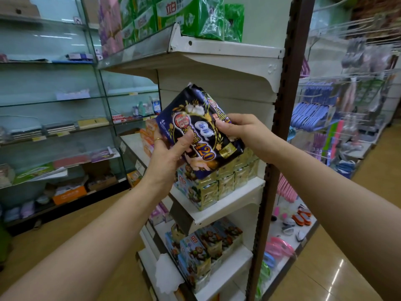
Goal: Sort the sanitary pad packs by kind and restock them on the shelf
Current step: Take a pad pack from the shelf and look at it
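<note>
Dark blue pad pack (200,129) gripped by both hands, tilted, held before white shelf (227,198): left hand (168,153) at lower edge, right hand (240,129) pinching right side.

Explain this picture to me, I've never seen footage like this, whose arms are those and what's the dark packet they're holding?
There is no machine here. The single picture comes from a wide-angle camera worn on a person's head, looking forward and down, so the two bare arms reaching in from the bottom are the wearer's own. The left hand and the right hand both grip a dark blue pack printed with 420, held tilted in the air in front of a white shop shelf. On that shelf, behind the pack, stand gold and green boxes. Higher up are green packs, and lower down are boxes with a cartoon monkey. To the right hang blue hangers.
</note>
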Motion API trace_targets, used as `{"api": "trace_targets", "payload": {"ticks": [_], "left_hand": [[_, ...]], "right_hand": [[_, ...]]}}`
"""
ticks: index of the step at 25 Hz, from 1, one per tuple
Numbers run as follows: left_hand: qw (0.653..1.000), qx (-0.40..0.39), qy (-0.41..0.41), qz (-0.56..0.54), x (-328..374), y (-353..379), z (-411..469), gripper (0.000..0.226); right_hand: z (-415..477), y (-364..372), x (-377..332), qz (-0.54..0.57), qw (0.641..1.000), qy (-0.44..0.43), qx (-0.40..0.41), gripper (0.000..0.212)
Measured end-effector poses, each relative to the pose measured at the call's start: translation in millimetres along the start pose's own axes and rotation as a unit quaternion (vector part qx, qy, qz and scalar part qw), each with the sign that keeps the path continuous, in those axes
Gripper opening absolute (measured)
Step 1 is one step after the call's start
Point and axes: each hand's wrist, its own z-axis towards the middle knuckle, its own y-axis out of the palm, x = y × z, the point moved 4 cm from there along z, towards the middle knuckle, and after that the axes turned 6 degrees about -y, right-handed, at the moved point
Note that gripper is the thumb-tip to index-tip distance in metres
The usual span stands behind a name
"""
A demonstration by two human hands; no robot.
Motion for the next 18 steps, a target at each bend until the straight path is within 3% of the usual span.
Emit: {"api": "trace_targets", "payload": {"ticks": [3,5,9,12,16,18], "left_hand": [[0.994,0.005,-0.050,-0.099,1,-2,-6,0.044],[0.989,0.032,-0.085,-0.118,-3,-6,-12,0.038],[0.969,0.116,-0.111,-0.189,-15,-18,-28,0.068],[0.953,0.165,-0.116,-0.224,-26,-30,-38,0.077],[0.954,0.176,-0.114,-0.216,-29,-57,-49,0.048],[0.961,0.171,-0.106,-0.192,-23,-79,-54,0.027]], "right_hand": [[-3,2,5,0.058,0.997,0.041,-0.018,0.042],[-4,4,8,0.048,0.997,0.051,-0.026,0.041],[-7,11,27,0.076,0.996,0.046,0.008,0.047],[-7,24,41,0.049,0.998,0.042,0.010,0.063],[-1,55,39,0.112,0.993,0.020,0.032,0.021],[5,72,34,0.137,0.990,0.008,0.037,0.018]]}}
